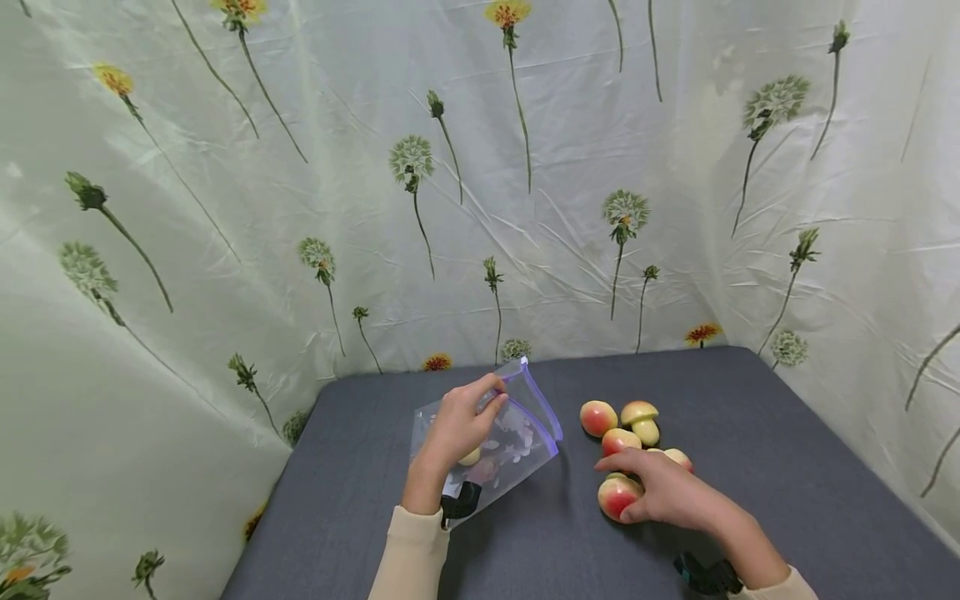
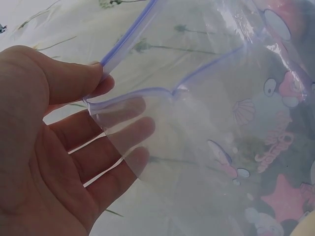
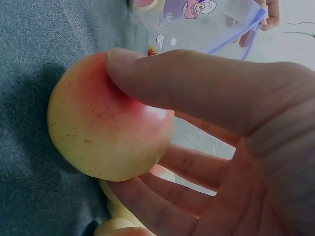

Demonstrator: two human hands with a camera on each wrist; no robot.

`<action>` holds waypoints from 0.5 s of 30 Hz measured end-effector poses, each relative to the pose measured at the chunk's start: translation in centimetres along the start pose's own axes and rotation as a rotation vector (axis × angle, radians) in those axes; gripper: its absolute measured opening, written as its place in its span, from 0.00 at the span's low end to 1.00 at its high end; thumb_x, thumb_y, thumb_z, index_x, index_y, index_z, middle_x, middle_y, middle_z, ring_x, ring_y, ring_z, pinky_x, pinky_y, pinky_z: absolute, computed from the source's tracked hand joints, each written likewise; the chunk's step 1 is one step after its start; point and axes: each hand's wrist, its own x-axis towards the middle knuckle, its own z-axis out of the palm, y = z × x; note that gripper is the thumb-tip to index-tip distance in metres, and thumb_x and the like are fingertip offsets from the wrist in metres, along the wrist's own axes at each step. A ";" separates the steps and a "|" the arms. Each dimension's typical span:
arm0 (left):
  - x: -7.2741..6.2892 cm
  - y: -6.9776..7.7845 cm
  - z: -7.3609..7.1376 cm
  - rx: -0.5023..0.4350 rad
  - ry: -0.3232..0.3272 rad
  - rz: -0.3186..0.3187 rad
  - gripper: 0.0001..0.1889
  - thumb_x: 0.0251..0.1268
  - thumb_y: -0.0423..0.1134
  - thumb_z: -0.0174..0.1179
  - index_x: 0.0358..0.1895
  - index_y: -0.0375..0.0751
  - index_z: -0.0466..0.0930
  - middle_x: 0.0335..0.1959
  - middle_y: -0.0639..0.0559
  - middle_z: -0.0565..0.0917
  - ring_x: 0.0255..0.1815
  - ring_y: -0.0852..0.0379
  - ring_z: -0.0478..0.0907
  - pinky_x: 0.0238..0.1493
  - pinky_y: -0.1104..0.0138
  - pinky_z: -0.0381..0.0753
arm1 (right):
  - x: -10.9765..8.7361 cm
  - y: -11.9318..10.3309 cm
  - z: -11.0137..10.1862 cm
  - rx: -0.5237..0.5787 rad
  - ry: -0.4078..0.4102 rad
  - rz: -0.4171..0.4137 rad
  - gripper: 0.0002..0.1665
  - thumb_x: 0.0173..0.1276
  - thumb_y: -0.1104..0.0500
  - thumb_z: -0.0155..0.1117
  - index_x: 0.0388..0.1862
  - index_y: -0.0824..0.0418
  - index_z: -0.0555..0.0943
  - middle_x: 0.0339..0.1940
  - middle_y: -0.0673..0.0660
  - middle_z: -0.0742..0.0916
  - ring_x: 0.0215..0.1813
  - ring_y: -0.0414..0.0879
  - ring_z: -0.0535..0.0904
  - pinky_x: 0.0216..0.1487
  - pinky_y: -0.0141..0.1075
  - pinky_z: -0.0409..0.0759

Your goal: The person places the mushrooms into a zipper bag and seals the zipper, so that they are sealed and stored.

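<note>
My left hand (image 1: 457,427) pinches the opening edge of a clear zip bag (image 1: 525,454) between thumb and forefinger. The bag has a purple zip strip and pink cartoon prints; its mouth gapes toward the right. Through the film a pale yellow piece (image 1: 470,457) shows inside, low in the bag. To the right, my right hand (image 1: 671,493) grips a red-and-yellow mushroom (image 3: 98,132), thumb on one side and fingers on the other. Its cap fills much of the right wrist view, and its stem is hidden there.
Several more red-and-yellow mushrooms lie clustered just beyond the right hand, among them one with its stem showing (image 1: 641,421) and a rounded one (image 1: 598,418). All rest on a dark grey tabletop (image 1: 360,483). A flower-print curtain (image 1: 465,233) hangs around the back and sides.
</note>
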 end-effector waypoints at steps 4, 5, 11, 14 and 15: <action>0.0 0.0 0.1 0.001 -0.011 -0.009 0.03 0.76 0.40 0.59 0.45 0.51 0.81 0.27 0.58 0.80 0.16 0.65 0.61 0.22 0.68 0.65 | -0.1 0.2 0.3 0.024 -0.019 0.005 0.37 0.45 0.62 0.82 0.59 0.59 0.82 0.56 0.53 0.85 0.52 0.43 0.77 0.50 0.39 0.78; -0.1 0.0 0.1 0.001 -0.014 -0.011 0.03 0.76 0.40 0.59 0.45 0.51 0.81 0.27 0.59 0.80 0.16 0.65 0.61 0.22 0.68 0.65 | -0.1 0.2 0.4 0.030 -0.028 0.008 0.37 0.45 0.61 0.82 0.59 0.59 0.82 0.56 0.53 0.85 0.52 0.43 0.77 0.50 0.39 0.78; 0.0 0.0 0.2 0.006 -0.017 -0.018 0.03 0.75 0.41 0.59 0.46 0.50 0.82 0.27 0.62 0.79 0.15 0.65 0.60 0.22 0.68 0.64 | 0.0 0.1 0.8 0.029 -0.048 0.001 0.40 0.43 0.59 0.83 0.60 0.58 0.82 0.57 0.51 0.84 0.54 0.44 0.77 0.53 0.41 0.78; 0.0 0.0 0.2 0.015 -0.015 -0.016 0.03 0.75 0.41 0.60 0.46 0.51 0.82 0.27 0.62 0.79 0.15 0.65 0.60 0.21 0.68 0.64 | 0.0 0.2 1.0 0.024 -0.048 -0.009 0.40 0.43 0.59 0.83 0.60 0.58 0.81 0.56 0.51 0.84 0.54 0.43 0.77 0.54 0.41 0.77; 0.0 -0.1 0.3 0.015 -0.015 -0.016 0.04 0.75 0.40 0.60 0.46 0.50 0.82 0.27 0.63 0.79 0.15 0.65 0.60 0.21 0.68 0.64 | 0.0 0.2 1.1 0.025 -0.047 -0.015 0.40 0.42 0.59 0.84 0.60 0.59 0.81 0.56 0.51 0.84 0.54 0.43 0.77 0.54 0.41 0.77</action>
